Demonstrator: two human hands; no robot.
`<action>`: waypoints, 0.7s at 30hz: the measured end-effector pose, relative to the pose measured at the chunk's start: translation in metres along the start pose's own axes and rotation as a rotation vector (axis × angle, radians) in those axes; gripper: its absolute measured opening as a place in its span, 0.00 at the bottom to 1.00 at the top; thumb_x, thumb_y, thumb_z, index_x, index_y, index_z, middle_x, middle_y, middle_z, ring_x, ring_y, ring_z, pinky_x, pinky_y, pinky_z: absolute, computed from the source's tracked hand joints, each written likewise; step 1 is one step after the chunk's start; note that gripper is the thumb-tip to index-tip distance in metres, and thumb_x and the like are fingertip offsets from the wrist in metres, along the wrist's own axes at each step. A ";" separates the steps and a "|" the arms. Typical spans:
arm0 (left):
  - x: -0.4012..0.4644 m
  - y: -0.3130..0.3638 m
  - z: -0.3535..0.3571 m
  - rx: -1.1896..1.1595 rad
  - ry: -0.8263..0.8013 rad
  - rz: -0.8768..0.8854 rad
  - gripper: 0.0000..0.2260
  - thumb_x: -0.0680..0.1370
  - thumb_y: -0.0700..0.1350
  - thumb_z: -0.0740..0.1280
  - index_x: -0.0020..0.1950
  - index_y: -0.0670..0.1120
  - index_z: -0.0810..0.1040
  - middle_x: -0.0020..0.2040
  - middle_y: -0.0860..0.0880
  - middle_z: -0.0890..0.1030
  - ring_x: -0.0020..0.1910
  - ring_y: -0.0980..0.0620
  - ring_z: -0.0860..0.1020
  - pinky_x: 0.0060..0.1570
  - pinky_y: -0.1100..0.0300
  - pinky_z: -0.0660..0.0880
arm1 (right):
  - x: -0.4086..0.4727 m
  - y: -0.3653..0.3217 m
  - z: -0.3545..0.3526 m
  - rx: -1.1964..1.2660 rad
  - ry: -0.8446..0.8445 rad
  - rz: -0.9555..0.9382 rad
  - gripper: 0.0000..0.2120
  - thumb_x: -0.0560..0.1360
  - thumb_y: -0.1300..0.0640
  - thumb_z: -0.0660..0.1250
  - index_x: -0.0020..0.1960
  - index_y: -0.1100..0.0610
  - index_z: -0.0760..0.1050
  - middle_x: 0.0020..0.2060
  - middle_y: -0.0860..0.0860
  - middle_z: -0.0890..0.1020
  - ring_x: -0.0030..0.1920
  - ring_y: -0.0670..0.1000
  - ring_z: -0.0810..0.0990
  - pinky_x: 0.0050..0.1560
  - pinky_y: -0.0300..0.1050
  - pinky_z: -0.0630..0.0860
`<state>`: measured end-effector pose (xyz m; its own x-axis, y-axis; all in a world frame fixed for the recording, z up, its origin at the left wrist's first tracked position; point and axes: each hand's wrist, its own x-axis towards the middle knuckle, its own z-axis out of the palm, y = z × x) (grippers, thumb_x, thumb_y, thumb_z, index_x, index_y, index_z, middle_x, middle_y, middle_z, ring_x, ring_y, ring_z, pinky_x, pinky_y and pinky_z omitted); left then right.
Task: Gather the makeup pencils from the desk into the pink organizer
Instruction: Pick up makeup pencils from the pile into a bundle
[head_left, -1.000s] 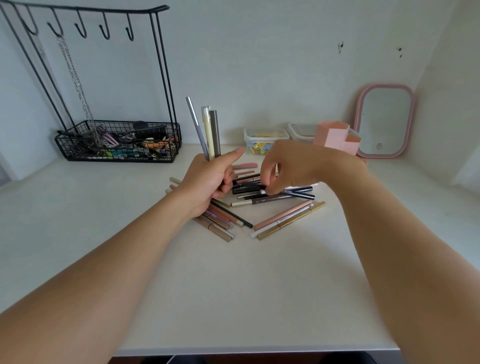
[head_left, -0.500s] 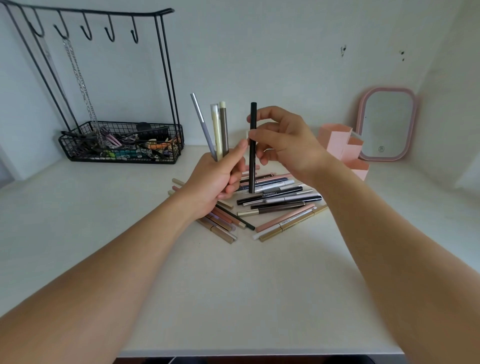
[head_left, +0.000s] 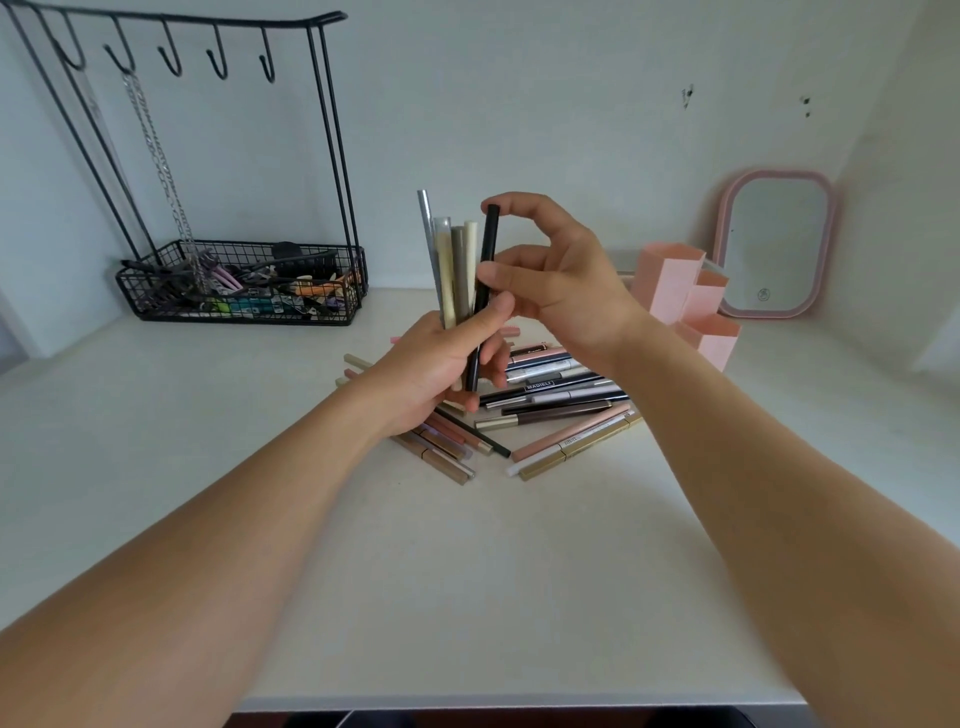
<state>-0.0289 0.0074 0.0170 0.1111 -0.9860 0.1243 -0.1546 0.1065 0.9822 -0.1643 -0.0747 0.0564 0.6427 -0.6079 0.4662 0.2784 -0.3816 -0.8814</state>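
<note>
left hand (head_left: 431, 371) grips bundle (head_left: 453, 270) | right hand (head_left: 556, 291) pinches black pencil (head_left: 485, 291) | advice: seat it parallel before releasing

A wire basket (head_left: 244, 291) and pink mirror (head_left: 774, 244) stand well apart.

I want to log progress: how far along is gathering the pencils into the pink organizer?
Early. The pink organizer shows no pencils in it. The left hand grips an upright bundle of pencils, and the right hand is adding a black pencil. The pile on the desk is left.
</note>
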 end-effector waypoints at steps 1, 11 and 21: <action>-0.001 0.000 0.000 0.006 0.000 -0.012 0.22 0.77 0.62 0.67 0.31 0.48 0.70 0.31 0.49 0.77 0.32 0.52 0.79 0.26 0.62 0.69 | 0.000 0.001 0.001 -0.007 0.003 -0.006 0.24 0.75 0.69 0.70 0.68 0.56 0.71 0.38 0.62 0.81 0.38 0.57 0.79 0.43 0.48 0.79; 0.005 0.001 -0.009 -0.103 0.302 -0.026 0.19 0.80 0.54 0.69 0.34 0.47 0.72 0.25 0.50 0.73 0.24 0.51 0.72 0.23 0.63 0.62 | -0.001 0.000 -0.016 -0.941 -0.295 0.294 0.07 0.74 0.50 0.73 0.45 0.53 0.85 0.40 0.49 0.86 0.36 0.43 0.81 0.44 0.40 0.78; 0.007 -0.002 -0.007 -0.080 0.294 -0.063 0.21 0.80 0.50 0.68 0.30 0.47 0.67 0.23 0.49 0.68 0.22 0.51 0.70 0.22 0.63 0.60 | -0.003 0.020 -0.007 -1.096 -0.486 0.288 0.08 0.72 0.54 0.76 0.50 0.53 0.85 0.46 0.46 0.84 0.48 0.47 0.81 0.52 0.40 0.74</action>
<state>-0.0213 0.0016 0.0167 0.3988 -0.9129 0.0871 -0.0624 0.0678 0.9957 -0.1655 -0.0850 0.0377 0.8455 -0.5338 -0.0176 -0.5124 -0.8014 -0.3085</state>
